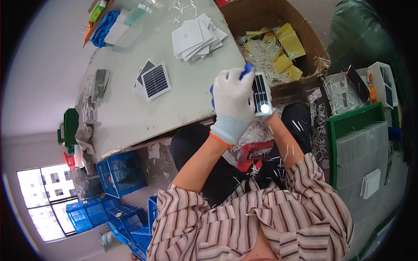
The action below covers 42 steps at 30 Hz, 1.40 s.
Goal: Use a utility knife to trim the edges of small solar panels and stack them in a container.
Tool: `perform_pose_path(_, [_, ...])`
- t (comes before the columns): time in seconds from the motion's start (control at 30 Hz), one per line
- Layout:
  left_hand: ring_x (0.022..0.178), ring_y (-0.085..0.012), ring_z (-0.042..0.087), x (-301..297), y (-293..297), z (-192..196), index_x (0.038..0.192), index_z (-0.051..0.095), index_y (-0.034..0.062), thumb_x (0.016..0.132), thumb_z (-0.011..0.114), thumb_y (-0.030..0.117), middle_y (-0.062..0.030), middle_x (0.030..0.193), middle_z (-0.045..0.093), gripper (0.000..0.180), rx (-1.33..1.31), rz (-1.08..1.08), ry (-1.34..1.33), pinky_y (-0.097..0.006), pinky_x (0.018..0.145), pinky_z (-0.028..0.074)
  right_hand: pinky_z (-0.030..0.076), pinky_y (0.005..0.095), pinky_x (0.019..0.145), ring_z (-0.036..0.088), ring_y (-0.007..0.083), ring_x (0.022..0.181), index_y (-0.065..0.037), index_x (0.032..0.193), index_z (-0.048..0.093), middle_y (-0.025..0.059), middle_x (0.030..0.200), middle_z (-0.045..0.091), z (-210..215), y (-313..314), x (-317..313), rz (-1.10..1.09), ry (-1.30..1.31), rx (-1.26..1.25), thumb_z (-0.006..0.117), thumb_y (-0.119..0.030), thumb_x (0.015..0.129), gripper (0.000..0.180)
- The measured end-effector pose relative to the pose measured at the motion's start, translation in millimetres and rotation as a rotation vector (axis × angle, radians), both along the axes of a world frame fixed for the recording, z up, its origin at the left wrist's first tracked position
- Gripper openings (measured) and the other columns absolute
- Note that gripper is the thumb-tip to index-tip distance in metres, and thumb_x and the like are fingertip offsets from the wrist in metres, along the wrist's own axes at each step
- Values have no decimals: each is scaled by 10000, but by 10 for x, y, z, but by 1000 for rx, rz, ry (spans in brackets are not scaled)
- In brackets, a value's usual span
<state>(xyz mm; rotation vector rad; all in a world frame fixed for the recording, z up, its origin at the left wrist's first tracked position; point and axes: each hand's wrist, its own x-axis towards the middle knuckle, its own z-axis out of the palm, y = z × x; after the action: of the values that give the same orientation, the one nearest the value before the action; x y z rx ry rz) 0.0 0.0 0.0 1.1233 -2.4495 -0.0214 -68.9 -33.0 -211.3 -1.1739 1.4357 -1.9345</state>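
My left hand wears a white work glove with blue-coated fingers. Its fingers are curled against the edge of a small dark solar panel with a pale frame, and whatever they grip is hidden. From the other side my right hand holds that panel, mostly covered by it. Light glares off the panel's near end. Two or more similar solar panels lie overlapped on the table to the left. A loose stack of white cards or sheets rests farther back.
A cardboard box with white plastic strips and yellow pieces stands beyond my hands. At the right is a green crate of stacked pale panels. Blue crates stand at lower left, and a red object sits between my legs.
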Motion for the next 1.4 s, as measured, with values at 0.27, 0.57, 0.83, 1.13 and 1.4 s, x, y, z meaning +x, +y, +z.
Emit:
perform_pose_path(0.27, [1034,-356,494,10,-31,-29,1070,601,81,688,636,65,-128,1095,550,384,-149,-64,120,-439,891,409,487,245,694,596,101,742,28,1008,578,24,817,601,1150,878,-558,382,-700,-106,631,-98,854,206])
perform_pose_path(0.57, [947,-228,619,466,-320,860,965,680,48,673,639,-78,-124,1006,640,321,288,-176,672,-291,828,479,466,221,636,571,105,687,49,993,597,59,831,620,1471,1439,-779,350,-513,155,601,-108,857,207])
perform_pose_path(0.83, [963,-314,586,572,-1307,270,999,677,87,663,669,12,-136,1068,618,344,-194,-174,321,-390,862,467,468,234,652,553,98,686,57,990,596,61,837,616,1365,1484,-711,358,-440,157,601,-88,869,189])
perform_pose_path(1.13, [1159,-332,503,1867,-1962,111,1250,574,170,877,551,379,-118,1255,548,428,-65,681,-310,-393,962,413,474,244,631,563,108,658,35,979,620,43,818,613,1015,1602,-817,305,-325,285,626,-174,848,247])
perform_pose_path(1.4, [1176,-293,490,1679,-1273,33,1238,573,197,850,538,506,-105,1245,549,497,81,589,-134,-464,980,368,447,221,619,551,90,656,35,984,611,30,772,601,1033,1508,-541,394,-422,386,620,-111,846,201])
